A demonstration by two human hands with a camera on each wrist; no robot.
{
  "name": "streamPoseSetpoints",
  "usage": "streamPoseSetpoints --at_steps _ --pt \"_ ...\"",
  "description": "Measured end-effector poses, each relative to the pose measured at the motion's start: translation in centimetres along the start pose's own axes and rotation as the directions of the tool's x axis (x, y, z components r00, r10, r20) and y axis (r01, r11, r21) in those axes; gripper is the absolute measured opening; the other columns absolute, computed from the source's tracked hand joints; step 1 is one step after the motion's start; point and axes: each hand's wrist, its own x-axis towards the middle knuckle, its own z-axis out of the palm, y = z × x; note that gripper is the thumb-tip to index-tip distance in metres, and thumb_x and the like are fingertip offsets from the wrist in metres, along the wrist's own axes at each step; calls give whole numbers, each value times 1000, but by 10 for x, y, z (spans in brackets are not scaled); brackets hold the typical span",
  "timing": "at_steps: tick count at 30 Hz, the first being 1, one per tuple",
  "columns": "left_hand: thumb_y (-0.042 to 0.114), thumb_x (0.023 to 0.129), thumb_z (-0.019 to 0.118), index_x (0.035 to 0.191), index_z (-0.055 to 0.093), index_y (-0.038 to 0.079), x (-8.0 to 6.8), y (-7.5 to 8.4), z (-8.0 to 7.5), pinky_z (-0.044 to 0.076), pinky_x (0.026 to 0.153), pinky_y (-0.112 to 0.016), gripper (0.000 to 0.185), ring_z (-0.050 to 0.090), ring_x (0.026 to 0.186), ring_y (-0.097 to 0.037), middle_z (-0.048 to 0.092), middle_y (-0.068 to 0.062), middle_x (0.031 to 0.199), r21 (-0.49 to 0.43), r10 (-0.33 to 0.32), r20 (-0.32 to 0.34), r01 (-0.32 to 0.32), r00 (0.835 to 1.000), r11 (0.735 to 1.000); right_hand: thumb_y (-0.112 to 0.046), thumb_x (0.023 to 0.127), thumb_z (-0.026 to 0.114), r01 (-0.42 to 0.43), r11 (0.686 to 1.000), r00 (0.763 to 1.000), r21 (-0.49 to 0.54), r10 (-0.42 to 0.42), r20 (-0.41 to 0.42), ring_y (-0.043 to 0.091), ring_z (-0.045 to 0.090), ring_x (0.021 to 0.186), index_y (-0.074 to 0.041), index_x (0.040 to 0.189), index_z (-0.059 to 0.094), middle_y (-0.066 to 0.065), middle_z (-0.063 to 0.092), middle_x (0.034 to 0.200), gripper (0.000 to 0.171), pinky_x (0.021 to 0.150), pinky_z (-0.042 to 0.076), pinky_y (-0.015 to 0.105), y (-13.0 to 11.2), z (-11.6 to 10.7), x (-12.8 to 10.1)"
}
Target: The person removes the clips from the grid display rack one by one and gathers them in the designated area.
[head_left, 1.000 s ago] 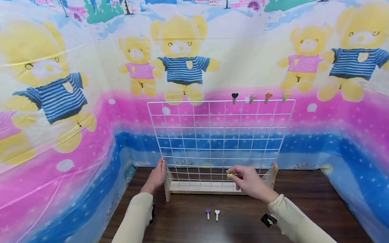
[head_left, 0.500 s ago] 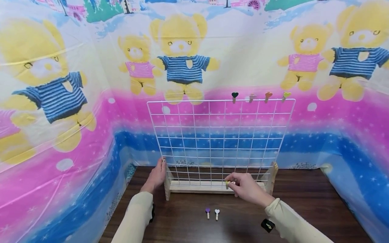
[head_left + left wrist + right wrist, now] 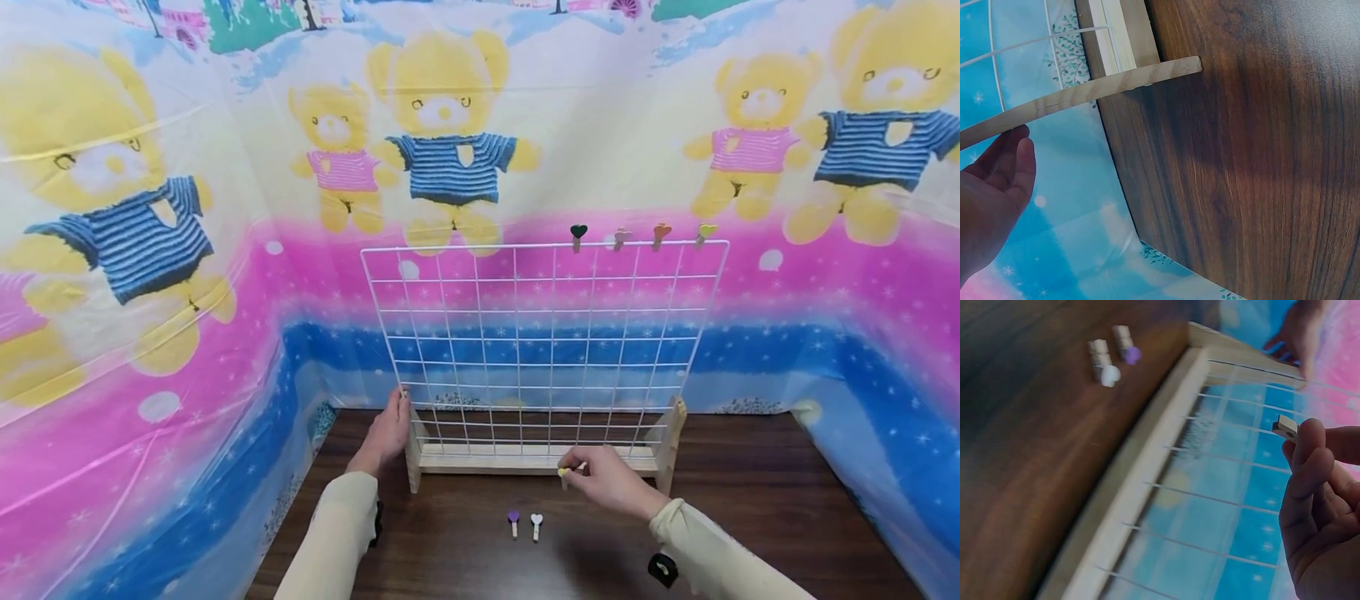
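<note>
A white wire grid (image 3: 540, 333) stands upright in a wooden base (image 3: 525, 460) on a dark wooden table (image 3: 750, 517). My left hand (image 3: 388, 433) rests with straight fingers against the base's left upright (image 3: 1085, 94). My right hand (image 3: 603, 479) pinches a small yellow-headed wooden clip (image 3: 564, 472) just in front of the base's lower rail; its wooden end (image 3: 1285, 427) shows above my fingertips. A purple-heart clip (image 3: 513, 523) and a white-heart clip (image 3: 536, 526) lie on the table below that hand. Several heart clips (image 3: 578, 237) sit on the grid's top wire at the right.
A plastic sheet printed with teddy bears (image 3: 450, 125) walls in the table at the back and both sides. The table's left edge (image 3: 1122, 206) runs close beside the base. Bare tabletop lies right of the base (image 3: 780, 483).
My right hand has come down and toward me with the yellow clip, from the grid's lower wires to just in front of the base rail. The left hand has stayed put.
</note>
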Motion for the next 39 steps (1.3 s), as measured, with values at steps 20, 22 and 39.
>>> streamPoseSetpoints --at_steps 20,22,39 --pt "41 105 15 151 15 13 2 -1 0 35 96 -57 54 41 125 -43 39 -27 140 3 12 -2 -12 1000 1000 -3 84 64 -179 974 977 138 159 145 7 53 45 -6 83 68 -5 61 68 5 45 46 26 61 60 -20" --pt "41 104 15 151 15 14 1 -1 0 34 97 -57 54 40 126 -43 38 -27 141 3 9 -2 -9 1000 1000 -3 85 64 -202 968 971 152 178 158 8 53 44 -6 83 68 -4 61 67 6 45 46 26 64 64 -20" --pt "42 104 14 151 15 15 1 -1 0 33 98 -57 54 39 127 -43 37 -26 142 -2 6 -4 -6 1000 1000 2 81 63 -269 949 951 165 235 202 8 53 46 -2 81 67 -1 60 64 6 45 44 24 75 81 -20"
